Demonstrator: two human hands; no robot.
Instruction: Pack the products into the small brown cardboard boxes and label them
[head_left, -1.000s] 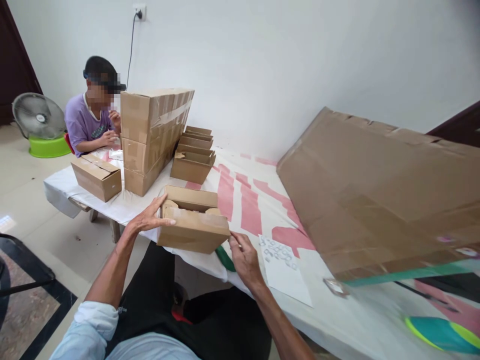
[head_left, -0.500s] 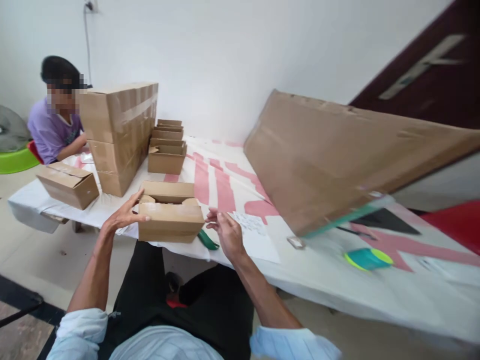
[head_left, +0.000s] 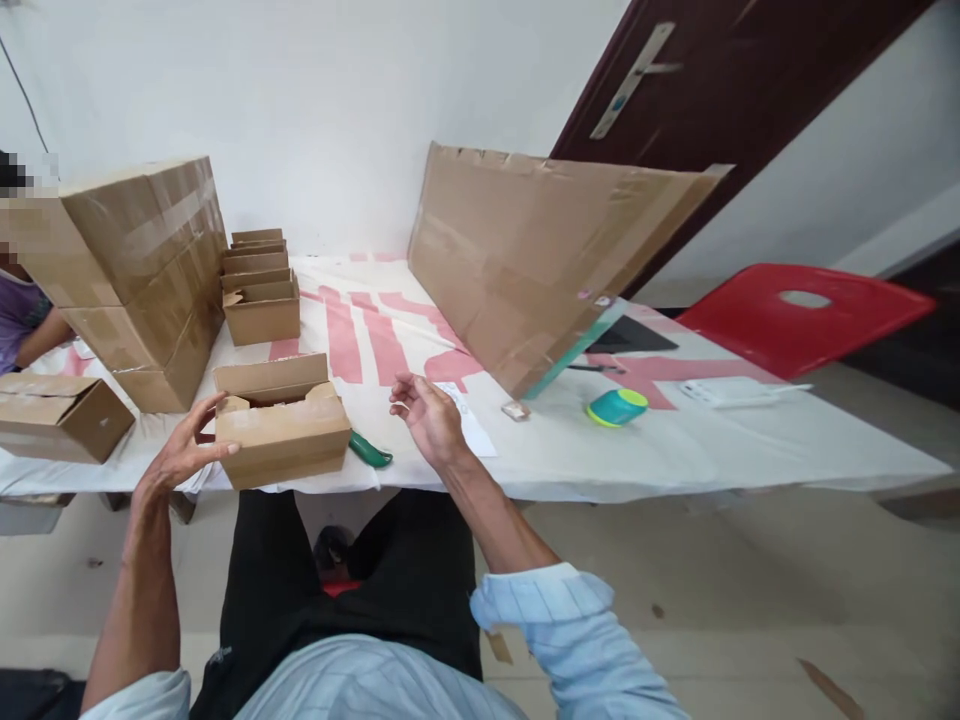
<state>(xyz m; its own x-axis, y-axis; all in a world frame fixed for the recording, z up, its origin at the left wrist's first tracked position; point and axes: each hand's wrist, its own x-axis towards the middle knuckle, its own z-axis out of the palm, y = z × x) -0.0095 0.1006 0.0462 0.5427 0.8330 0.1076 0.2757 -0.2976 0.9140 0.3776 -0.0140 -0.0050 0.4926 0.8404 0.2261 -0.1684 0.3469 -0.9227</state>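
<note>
A small open cardboard box [head_left: 281, 430] sits at the near table edge. My left hand [head_left: 180, 455] rests against its left end, fingers spread, thumb on the front face. My right hand [head_left: 427, 415] hovers over the table to the right of the box, palm up, fingers loosely curled and holding nothing. Just beyond that hand lies a white paper sheet [head_left: 472, 430]. A green object [head_left: 369, 450] lies between the box and my right hand.
Stacked taped cartons [head_left: 142, 270] and several small open boxes [head_left: 261, 290] stand at left, another small box [head_left: 64, 415] nearer. A large flat cardboard sheet [head_left: 540, 250] leans behind. A teal-green tape roll [head_left: 616, 407], a red chair [head_left: 802, 315] and a person [head_left: 22, 320] at far left.
The view swung to the right. My right hand left the box's right end and lifted, opening palm-up over the paper. My left hand stayed at the box's left end.
</note>
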